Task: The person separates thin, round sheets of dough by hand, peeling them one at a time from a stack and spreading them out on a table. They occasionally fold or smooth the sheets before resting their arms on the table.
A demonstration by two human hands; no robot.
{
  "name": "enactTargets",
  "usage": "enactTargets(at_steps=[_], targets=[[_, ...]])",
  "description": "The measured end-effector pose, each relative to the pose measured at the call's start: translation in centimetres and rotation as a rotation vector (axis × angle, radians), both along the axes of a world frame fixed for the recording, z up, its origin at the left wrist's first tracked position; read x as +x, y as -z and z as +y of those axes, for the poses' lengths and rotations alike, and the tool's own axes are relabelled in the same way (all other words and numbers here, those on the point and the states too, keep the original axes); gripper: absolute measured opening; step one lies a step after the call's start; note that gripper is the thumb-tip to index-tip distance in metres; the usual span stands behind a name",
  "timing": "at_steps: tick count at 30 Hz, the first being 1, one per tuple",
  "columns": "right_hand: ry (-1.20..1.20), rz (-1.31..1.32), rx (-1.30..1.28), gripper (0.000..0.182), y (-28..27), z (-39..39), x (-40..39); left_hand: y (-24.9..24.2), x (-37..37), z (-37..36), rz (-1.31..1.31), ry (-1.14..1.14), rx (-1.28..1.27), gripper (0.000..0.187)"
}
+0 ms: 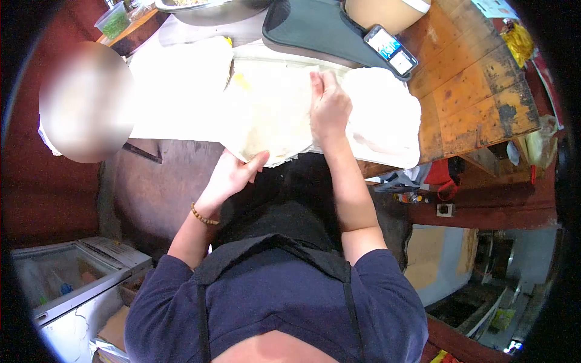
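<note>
A stack of thin, pale, floppy sheets (275, 115), much like dough wrappers, lies before me at the table edge, its near rim ragged. My left hand (239, 172) grips the near left rim, thumb on top and fingers underneath. At the right side of the stack, my right hand (330, 107) is closed, its fingertips pinched together at the far right edge. Glare hides whether it pinches one sheet or several. To the right sits another white pile (384, 115), and to the left a bright white pile (181, 72); both are overexposed.
Behind the sheets lies a dark tray (308, 30) with a phone (391, 51) on its right corner. A metal bowl (209, 13), a tub of green bits (113, 23) and a beige container (387, 13) stand farther back. The wooden table (466, 91) extends right. Blur covers the left side.
</note>
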State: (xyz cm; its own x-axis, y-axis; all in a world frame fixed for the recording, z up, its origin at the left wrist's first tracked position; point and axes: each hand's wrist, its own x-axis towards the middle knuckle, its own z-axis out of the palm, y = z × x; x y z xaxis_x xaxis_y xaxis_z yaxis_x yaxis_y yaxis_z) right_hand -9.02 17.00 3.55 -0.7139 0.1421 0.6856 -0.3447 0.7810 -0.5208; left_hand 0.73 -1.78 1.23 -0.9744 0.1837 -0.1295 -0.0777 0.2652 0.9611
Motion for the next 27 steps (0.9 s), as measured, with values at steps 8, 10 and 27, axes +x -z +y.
enactTargets(at_steps=[8,10,27], targets=[[0.046,-0.014,-0.05,0.027,-3.3,3.0,-3.6,-0.5,-0.4,-0.9,-0.04,-0.004,0.118,0.023],[0.043,0.007,-0.064,0.028,-4.0,3.8,-4.5,-0.5,-0.4,-1.1,-0.049,0.005,0.129,0.023],[-0.419,-0.317,-0.202,0.028,-12.4,8.9,-9.6,0.8,0.2,-2.9,-0.142,-0.102,0.307,0.032]])
